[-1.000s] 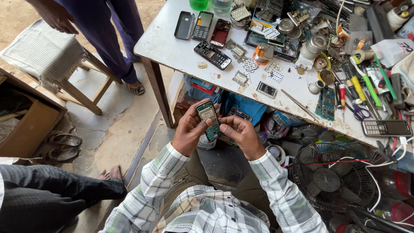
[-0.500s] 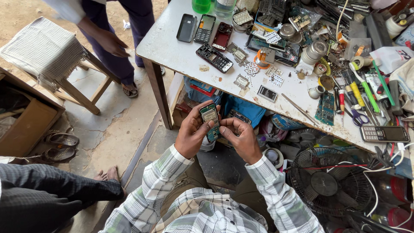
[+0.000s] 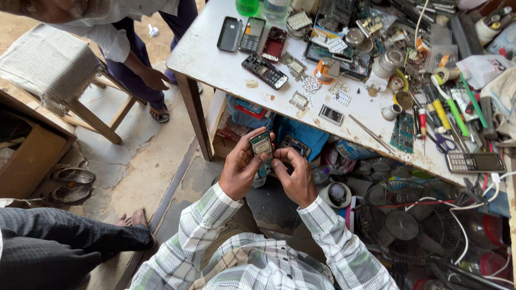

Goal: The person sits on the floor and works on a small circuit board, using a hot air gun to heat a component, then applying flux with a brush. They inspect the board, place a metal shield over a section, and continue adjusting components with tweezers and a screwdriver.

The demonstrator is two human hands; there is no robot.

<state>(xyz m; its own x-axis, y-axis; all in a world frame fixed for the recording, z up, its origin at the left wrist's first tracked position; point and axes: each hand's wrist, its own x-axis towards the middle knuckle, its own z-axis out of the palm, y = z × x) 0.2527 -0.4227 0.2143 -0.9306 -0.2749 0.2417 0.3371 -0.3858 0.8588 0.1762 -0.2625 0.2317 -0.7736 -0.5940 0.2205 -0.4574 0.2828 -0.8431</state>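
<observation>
We've got the small phone board [image 3: 262,146] up in front of us, below the tabletop [image 3: 215,59] edge. Left hand [image 3: 240,171] fingers closed round its side; right hand [image 3: 294,173] fingers curled, tips pressing its lower edge. Vs. a sec ago: board sits a bit higher, grip unchanged, so we're prob. mid-inspection. Person w/ dark trousers [image 3: 141,43] has stepped closer to the stool [image 3: 51,67].

Both hands' grips [image 3: 269,169] closed, fingers curled.
</observation>
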